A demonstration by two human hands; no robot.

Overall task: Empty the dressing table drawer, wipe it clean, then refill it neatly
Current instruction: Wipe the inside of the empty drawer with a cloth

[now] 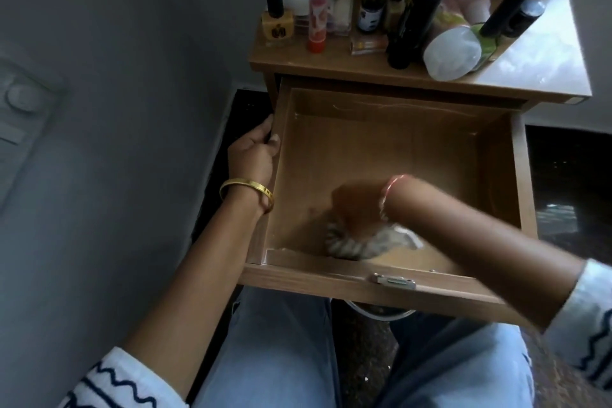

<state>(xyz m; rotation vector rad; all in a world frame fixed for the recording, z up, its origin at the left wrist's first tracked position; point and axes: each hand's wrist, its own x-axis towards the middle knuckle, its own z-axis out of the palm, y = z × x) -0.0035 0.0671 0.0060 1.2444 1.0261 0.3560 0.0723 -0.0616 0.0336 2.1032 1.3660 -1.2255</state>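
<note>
Wooden drawer (390, 149) — hands wiping, cloth (351, 242).

Right hand (356, 200) presses cloth (361, 242) in drawer (381, 149); left hand (258, 151) grips side.

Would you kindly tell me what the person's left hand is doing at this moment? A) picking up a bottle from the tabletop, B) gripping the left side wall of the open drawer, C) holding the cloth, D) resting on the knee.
B: the left hand has its fingers curled over the left wall of the drawer, while the blurred right hand is down on the cloth inside it.
</note>
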